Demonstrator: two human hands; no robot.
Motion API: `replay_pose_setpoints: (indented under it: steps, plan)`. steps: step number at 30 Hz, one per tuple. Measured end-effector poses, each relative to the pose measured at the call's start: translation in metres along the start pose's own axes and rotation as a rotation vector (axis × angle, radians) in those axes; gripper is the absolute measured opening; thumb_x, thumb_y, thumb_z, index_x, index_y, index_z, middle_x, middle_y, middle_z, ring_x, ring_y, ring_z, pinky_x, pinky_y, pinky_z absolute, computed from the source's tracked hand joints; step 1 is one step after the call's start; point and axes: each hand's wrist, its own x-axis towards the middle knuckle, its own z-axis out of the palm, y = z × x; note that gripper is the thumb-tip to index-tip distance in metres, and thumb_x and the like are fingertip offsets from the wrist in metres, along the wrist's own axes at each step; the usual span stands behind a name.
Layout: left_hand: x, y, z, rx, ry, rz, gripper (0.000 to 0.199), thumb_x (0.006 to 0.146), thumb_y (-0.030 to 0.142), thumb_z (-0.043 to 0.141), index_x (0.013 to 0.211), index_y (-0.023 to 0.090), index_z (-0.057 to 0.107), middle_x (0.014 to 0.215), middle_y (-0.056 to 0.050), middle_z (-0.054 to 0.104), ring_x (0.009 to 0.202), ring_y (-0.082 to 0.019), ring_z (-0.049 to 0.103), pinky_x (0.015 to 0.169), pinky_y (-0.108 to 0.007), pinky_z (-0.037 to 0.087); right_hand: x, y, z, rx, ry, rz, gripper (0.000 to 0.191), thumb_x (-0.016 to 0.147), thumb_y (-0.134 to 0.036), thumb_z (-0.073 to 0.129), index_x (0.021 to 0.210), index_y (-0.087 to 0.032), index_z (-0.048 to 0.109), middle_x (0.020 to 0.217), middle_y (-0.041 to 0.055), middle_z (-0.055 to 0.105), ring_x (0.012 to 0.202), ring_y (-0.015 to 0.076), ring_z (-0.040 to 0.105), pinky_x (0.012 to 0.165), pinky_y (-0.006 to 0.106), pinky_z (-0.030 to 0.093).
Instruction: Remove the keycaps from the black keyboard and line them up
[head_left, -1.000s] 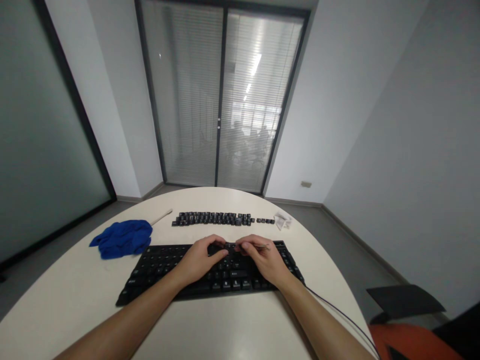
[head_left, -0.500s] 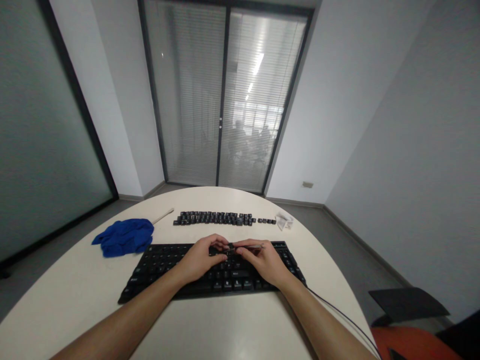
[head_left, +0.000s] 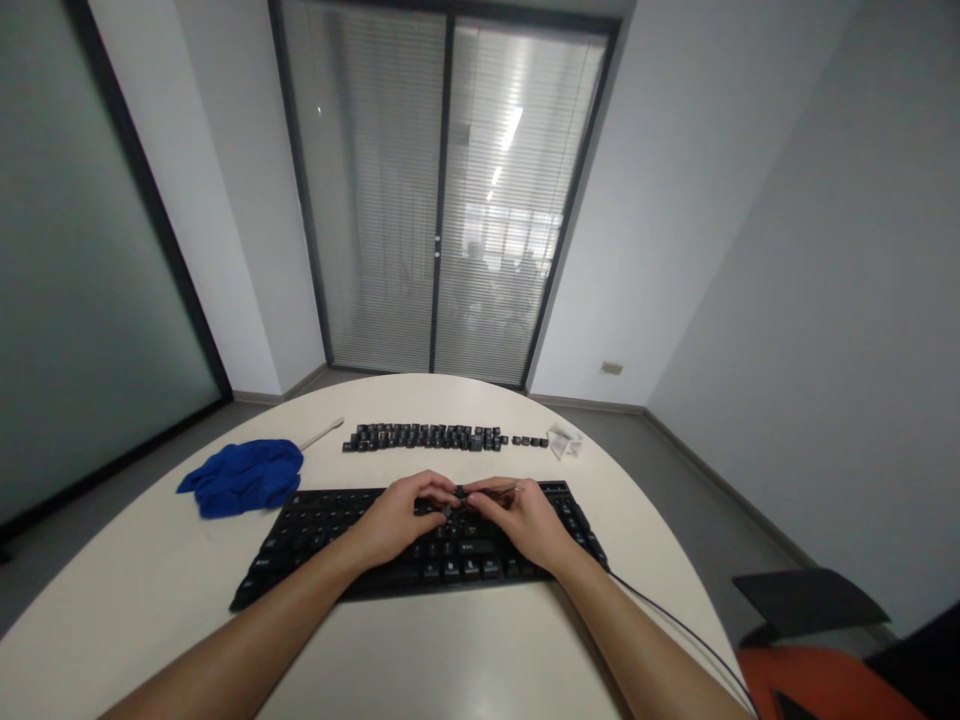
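Over the keyboard (head_left: 474, 549) | right hand (head_left: 535, 523), grip clamped on slim tool (head_left: 508, 488) | left hand (head_left: 393, 521) unclear | slip could scratch keys (head_left: 451, 568)!

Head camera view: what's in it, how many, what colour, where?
Rounded table: one, cream, centre
Long plastic keyboard: one, black, on table
Thin cable: one, black, keyboard's right
Small loose keycaps: many, black, beyond keyboard
Crumpled fabric cloth: one, blue, table's left
Slim stick: one, pale, by cloth
Small scraps: a few, whitish, right of keycaps
Glass panels with blinds: two, grey, back
Frosted panel: one, greenish, far left
Wall plate: one, beige, beyond table
Chair: one, orange, black, lower right
Walls: several, white, around
Floor: one, grey, below
Slim tool: one, greyish, right hand
Left hand, right hand: two, bare, over keyboard
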Motion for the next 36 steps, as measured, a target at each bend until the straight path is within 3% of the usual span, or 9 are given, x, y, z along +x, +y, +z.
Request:
replay_pose_setpoints:
  steps: [7, 16, 28, 36]
  plan:
    - [0.0002, -0.0023, 0.0026, 0.072, 0.08, 0.042, 0.029, 0.072, 0.015, 0.068, 0.101, 0.019, 0.064, 0.105, -0.005, 0.071, 0.098, -0.021, 0.064, 0.093, -0.035, 0.047, -0.0011, -0.0015, 0.0, -0.019, 0.005, -0.012, 0.03, 0.084, -0.04, 0.067, 0.105, -0.021, 0.076, 0.096, 0.0061, 0.077, 0.088, 0.0232, 0.072, 0.085, 0.035, 0.056]
    - [-0.0029, -0.0005, 0.0015, 0.21, 0.083, 0.074, 0.013, 0.082, 0.024, 0.062, 0.093, 0.021, 0.068, 0.096, -0.003, 0.072, 0.094, -0.022, 0.065, 0.091, -0.035, 0.048, -0.0006, 0.0017, -0.0024, -0.01, -0.004, -0.042, 0.029, 0.084, -0.039, 0.067, 0.105, -0.02, 0.076, 0.098, 0.0061, 0.077, 0.091, 0.0242, 0.072, 0.087, 0.038, 0.056]
    - [-0.0043, 0.0003, 0.0037, 0.283, 0.049, 0.155, 0.019, 0.085, 0.023, 0.06, 0.102, 0.023, 0.068, 0.103, -0.003, 0.073, 0.098, -0.021, 0.065, 0.093, -0.033, 0.047, -0.003, -0.0011, -0.0025, 0.05, -0.044, -0.038, 0.029, 0.084, -0.038, 0.068, 0.106, -0.02, 0.076, 0.098, 0.0065, 0.077, 0.093, 0.0235, 0.071, 0.089, 0.037, 0.055]
    - [-0.0055, -0.0024, 0.0052, 0.35, 0.093, 0.148, 0.026, 0.085, 0.03, 0.061, 0.109, 0.025, 0.069, 0.109, -0.004, 0.072, 0.103, -0.024, 0.064, 0.097, -0.037, 0.046, -0.0017, 0.0011, -0.0022, -0.006, 0.007, -0.03, 0.03, 0.085, -0.042, 0.066, 0.101, -0.019, 0.076, 0.088, 0.0057, 0.077, 0.08, 0.0202, 0.07, 0.078, 0.033, 0.056]
